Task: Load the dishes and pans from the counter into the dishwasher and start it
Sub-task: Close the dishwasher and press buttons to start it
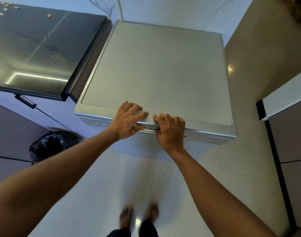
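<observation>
A silver freestanding dishwasher (156, 69) stands below me, seen from above, with its door closed and its flat top bare. Both my hands sit at the middle of its front top edge. My left hand (127, 120) lies with its fingers spread on the top and its thumb hooked under the edge. My right hand (170, 129) curls its fingers over the same edge, thumb underneath, gripping it. The door front and any controls are mostly hidden below the rim. No dishes or pans are in view.
A dark glossy counter (35, 48) adjoins the dishwasher on the left, with a few small bits at its far corner. A black rubbish bag (50, 144) sits on the floor at left. A cabinet (290, 127) stands at right. My bare feet (139, 216) stand on pale tiles.
</observation>
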The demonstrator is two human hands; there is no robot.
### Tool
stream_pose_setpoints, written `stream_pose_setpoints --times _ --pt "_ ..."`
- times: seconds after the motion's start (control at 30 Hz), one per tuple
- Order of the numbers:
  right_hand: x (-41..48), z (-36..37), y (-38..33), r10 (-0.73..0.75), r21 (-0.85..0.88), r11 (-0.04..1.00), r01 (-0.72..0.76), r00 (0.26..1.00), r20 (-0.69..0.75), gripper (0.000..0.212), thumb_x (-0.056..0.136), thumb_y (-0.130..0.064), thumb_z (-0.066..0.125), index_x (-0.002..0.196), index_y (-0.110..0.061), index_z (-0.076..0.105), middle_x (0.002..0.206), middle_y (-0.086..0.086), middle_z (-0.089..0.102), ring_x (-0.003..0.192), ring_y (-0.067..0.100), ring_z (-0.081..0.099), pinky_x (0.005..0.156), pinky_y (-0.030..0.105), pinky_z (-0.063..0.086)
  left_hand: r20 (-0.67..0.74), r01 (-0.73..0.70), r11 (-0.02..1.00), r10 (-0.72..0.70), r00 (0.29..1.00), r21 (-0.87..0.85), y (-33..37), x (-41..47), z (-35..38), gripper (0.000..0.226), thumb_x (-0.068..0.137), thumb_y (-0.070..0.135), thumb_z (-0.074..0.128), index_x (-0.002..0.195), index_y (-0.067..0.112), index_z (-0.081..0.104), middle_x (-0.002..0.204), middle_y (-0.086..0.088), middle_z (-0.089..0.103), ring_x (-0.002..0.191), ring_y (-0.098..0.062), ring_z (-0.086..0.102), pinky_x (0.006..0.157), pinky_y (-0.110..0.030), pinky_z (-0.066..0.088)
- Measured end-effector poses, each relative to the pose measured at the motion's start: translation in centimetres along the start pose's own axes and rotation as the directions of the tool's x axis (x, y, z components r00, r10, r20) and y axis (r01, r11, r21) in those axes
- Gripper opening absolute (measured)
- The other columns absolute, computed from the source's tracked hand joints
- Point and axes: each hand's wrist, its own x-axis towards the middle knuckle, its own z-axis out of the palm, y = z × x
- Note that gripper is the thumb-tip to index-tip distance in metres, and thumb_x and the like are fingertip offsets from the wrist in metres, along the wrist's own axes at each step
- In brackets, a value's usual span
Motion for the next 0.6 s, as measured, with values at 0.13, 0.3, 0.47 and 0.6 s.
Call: stream_pose_setpoints --times 0.13,0.3,0.47,0.6 --pt "-0.1 -0.8 -0.2 0.025 0.040 0.999 -0.026 0.999 0.029 0.055 0.073 -0.029 0.078 0.126 -0.031 0.062 0.116 -0.008 0.060 0.097 0.021 0.050 0.088 0.039 0.036 -0.004 0.058 0.996 -0.058 0.998 -0.062 0.8 -0.2 -0.4 0.056 0.086 0.054 0.055 0.128 0.018 0.061 0.120 -0.013 0.058 0.105 -0.033 0.053 0.095 -0.048 0.039" --pt "0.3 -1.7 -0.7 0.089 0.091 0.991 -0.095 0.994 0.068 0.051 0.074 -0.036 0.076 0.124 -0.032 0.063 0.113 -0.010 0.059 0.097 0.022 0.051 0.088 0.038 0.036 -0.036 0.168 0.967 -0.178 0.983 -0.191 1.6 -0.7 -0.5 0.050 0.081 0.035 0.069 0.129 0.020 0.063 0.129 -0.010 0.058 0.111 -0.031 0.056 0.095 -0.044 0.040" --pt "1.3 -2.0 -1.8 0.211 0.163 0.960 -0.228 0.971 0.113 0.045 0.070 -0.046 0.074 0.113 -0.035 0.068 0.110 -0.011 0.059 0.097 0.020 0.052 0.086 0.038 0.038 0.001 0.246 0.928 -0.256 0.967 -0.281 0.2 -2.2 -2.6 0.036 0.086 0.037 0.066 0.120 0.025 0.069 0.130 -0.002 0.062 0.116 -0.024 0.056 0.096 -0.037 0.044" --pt "4.1 -1.5 -2.5 0.141 0.197 0.964 -0.181 0.969 0.202 0.049 0.068 -0.059 0.067 0.111 -0.036 0.070 0.117 -0.010 0.060 0.104 0.021 0.055 0.086 0.038 0.041 0.002 0.390 0.873 -0.407 0.914 -0.293 -4.5 -2.7 -4.6 0.027 0.089 0.036 0.067 0.111 0.020 0.071 0.113 -0.003 0.067 0.105 -0.025 0.059 0.091 -0.032 0.040"
